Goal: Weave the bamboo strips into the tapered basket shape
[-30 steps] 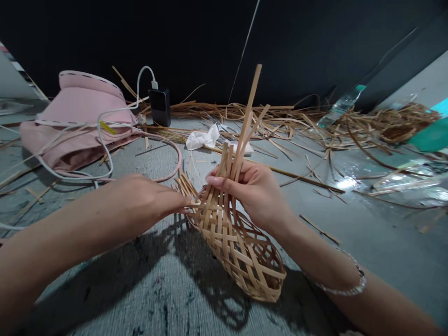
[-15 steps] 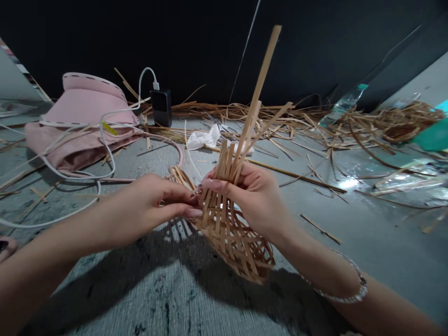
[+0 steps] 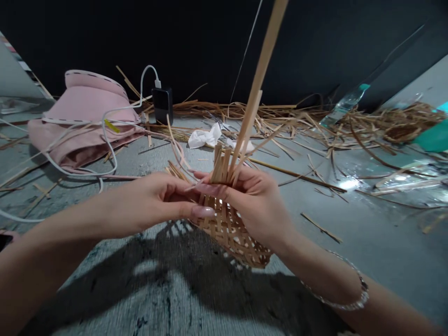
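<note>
Between my hands is a small woven basket (image 3: 241, 245) of flat tan strips, tilted, with open gaps in its weave. My right hand (image 3: 257, 198) is closed around the bundled upright strips at its top, thumb across the front. One long strip (image 3: 263, 65) rises from that grip past the top of the view. From the left, my left hand (image 3: 163, 200) pinches the basket's edge, its thumb on the front of the weave and the index fingertip close to my right thumb. Its other fingers are hidden behind. Loose strip ends (image 3: 177, 170) stick out behind my left hand.
At the left lies a pink sun visor hat (image 3: 91, 105) with a white cable (image 3: 105, 140) across it, leading to a black power bank (image 3: 162, 105). Crumpled white tissue (image 3: 206, 136), a long thin stick (image 3: 297, 175) and a plastic bottle (image 3: 345, 106) lie beyond, among scattered strips.
My left thumb has slid right along the weave. The basket's lower end has tipped up slightly, and the long strip now reaches higher, out of view.
</note>
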The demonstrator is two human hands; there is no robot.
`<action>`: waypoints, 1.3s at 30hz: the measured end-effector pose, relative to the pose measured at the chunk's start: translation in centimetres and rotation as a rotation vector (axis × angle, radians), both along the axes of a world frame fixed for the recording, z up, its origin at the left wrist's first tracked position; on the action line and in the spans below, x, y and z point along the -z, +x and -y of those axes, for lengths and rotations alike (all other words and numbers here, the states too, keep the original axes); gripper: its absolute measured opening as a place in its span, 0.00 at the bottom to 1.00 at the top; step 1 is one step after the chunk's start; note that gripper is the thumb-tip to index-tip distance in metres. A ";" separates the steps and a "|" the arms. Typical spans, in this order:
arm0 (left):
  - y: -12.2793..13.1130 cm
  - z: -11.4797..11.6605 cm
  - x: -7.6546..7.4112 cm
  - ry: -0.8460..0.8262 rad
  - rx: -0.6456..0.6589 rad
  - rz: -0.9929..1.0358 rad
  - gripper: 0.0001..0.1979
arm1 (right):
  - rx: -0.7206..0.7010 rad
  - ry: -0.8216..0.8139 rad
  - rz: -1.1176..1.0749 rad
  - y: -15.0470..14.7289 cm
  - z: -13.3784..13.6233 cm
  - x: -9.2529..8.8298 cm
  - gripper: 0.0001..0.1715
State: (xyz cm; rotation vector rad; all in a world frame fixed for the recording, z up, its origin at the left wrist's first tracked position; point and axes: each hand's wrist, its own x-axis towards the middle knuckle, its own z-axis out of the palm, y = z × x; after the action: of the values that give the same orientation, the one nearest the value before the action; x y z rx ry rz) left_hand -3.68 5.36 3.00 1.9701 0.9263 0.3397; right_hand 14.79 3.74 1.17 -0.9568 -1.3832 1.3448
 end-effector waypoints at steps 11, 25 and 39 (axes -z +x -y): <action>0.9 0.0 0.3 -0.076 0.027 0.073 0.11 | -0.116 -0.094 -0.043 -0.6 0.0 0.1 0.05; 1.2 0.1 1.1 -0.166 -0.089 0.117 0.11 | -0.178 -0.142 -0.067 -0.1 -0.2 0.6 0.05; 1.5 0.7 0.8 -0.425 -0.056 0.282 0.07 | -0.093 -0.230 -0.102 -0.9 0.0 0.4 0.10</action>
State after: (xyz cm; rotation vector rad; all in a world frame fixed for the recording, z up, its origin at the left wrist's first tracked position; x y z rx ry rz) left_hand -2.13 4.67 2.22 1.4673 0.7956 0.4032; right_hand 13.86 3.71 0.75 -0.9680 -1.2267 1.6277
